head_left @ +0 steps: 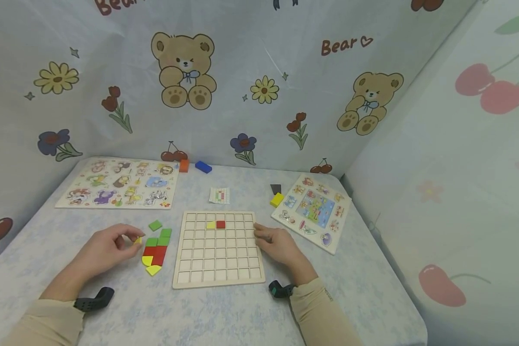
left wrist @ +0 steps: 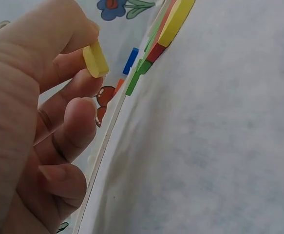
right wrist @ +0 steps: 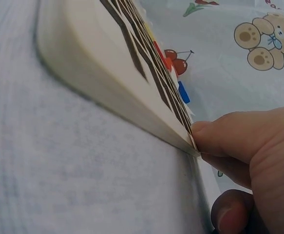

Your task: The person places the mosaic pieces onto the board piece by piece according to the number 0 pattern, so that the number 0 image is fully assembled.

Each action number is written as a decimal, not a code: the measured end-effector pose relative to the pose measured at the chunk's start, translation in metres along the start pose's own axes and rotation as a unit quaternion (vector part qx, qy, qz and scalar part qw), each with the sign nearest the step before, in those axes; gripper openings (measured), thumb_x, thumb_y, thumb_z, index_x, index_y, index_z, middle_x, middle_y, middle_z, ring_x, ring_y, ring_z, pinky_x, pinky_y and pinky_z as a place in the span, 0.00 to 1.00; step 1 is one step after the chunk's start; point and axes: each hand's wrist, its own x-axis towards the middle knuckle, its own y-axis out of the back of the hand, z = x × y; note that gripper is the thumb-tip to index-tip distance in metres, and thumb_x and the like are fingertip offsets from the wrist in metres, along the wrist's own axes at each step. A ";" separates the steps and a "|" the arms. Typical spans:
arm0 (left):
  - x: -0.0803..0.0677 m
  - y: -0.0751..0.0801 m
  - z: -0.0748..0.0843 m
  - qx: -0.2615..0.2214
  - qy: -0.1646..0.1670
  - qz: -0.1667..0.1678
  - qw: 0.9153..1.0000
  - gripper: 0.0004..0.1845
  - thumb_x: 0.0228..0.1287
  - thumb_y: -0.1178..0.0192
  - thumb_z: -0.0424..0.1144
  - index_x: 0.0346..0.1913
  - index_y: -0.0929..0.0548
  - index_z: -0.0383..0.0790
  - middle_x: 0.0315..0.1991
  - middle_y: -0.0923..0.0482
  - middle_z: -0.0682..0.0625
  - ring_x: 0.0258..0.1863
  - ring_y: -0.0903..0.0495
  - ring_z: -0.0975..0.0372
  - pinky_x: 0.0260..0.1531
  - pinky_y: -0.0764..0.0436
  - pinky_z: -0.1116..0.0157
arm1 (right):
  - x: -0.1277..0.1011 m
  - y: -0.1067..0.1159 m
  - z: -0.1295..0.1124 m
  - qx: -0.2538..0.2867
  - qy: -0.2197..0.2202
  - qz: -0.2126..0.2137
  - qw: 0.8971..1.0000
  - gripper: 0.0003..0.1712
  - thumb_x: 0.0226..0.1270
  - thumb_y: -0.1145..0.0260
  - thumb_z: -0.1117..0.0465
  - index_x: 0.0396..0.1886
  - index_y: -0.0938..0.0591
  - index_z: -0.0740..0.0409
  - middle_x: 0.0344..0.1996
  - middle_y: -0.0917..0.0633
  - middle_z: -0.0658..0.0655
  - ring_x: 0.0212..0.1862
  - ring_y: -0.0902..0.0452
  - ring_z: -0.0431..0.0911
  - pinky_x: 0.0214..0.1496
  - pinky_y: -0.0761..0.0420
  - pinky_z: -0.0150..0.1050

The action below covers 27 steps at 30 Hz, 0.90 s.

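Note:
Between thumb and fingertip, my left hand [head_left: 114, 247] pinches a small yellow tile [left wrist: 97, 59], raised over the table left of the loose tiles. Those include green tiles [head_left: 152, 241], red tiles [head_left: 155, 254] and yellow tiles with a curved side [head_left: 154, 270], lying close together. A square wooden grid board [head_left: 216, 253] lies to their right. Its second row holds one yellow square [head_left: 210, 225] and one red square [head_left: 220, 224], side by side. Thumb and fingertips of my right hand [head_left: 278, 244] rest on the board's right edge; its other fingers are partly hidden.
An animal puzzle board [head_left: 121, 182] lies back left, another puzzle board [head_left: 311, 211] at right. Behind the grid are a small pattern card [head_left: 219, 195], an orange block [head_left: 184, 166], a blue block [head_left: 203, 166], a yellow block [head_left: 277, 200] and a dark piece [head_left: 276, 189].

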 end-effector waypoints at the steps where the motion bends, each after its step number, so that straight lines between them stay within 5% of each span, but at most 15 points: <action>1: 0.000 0.000 0.001 -0.001 0.000 0.002 1.000 0.17 0.60 0.26 0.40 0.52 0.14 0.47 0.40 0.18 0.51 0.28 0.27 0.62 0.24 0.29 0.68 | 0.000 0.000 0.000 0.000 -0.001 0.000 1.000 0.19 0.74 0.33 0.55 0.61 0.15 0.52 0.69 0.22 0.43 0.73 0.29 0.46 0.72 0.29 0.48; 10: 0.003 -0.005 0.002 -0.010 -0.006 0.016 1.000 0.16 0.58 0.24 0.44 0.48 0.13 0.48 0.35 0.17 0.54 0.27 0.27 0.62 0.25 0.29 0.68 | 0.000 0.000 0.001 0.001 0.002 -0.005 1.000 0.19 0.75 0.34 0.55 0.61 0.15 0.53 0.69 0.23 0.44 0.73 0.29 0.46 0.72 0.29 0.49; 16: 0.020 -0.013 0.027 -0.006 -0.075 0.036 0.997 0.14 0.58 0.24 0.39 0.46 0.14 0.52 0.28 0.20 0.57 0.26 0.27 0.63 0.24 0.28 0.68 | 0.000 0.004 0.000 0.002 -0.003 -0.001 1.000 0.19 0.74 0.34 0.54 0.61 0.14 0.54 0.69 0.22 0.44 0.72 0.29 0.47 0.73 0.29 0.48; 22: 0.055 -0.032 0.068 -0.013 -0.123 -0.009 0.992 0.14 0.58 0.24 0.38 0.46 0.14 0.51 0.33 0.17 0.58 0.25 0.26 0.64 0.20 0.27 0.68 | -0.001 0.005 -0.001 0.002 -0.004 -0.001 1.000 0.19 0.74 0.33 0.55 0.61 0.15 0.54 0.69 0.22 0.46 0.73 0.29 0.47 0.73 0.29 0.47; 27: 0.087 -0.054 0.102 -0.015 -0.131 -0.077 0.988 0.13 0.59 0.26 0.41 0.47 0.13 0.50 0.38 0.15 0.58 0.27 0.25 0.63 0.27 0.24 0.65 | 0.000 0.003 -0.001 0.012 0.004 -0.007 1.000 0.19 0.74 0.33 0.56 0.61 0.15 0.55 0.69 0.22 0.46 0.73 0.29 0.47 0.73 0.30 0.48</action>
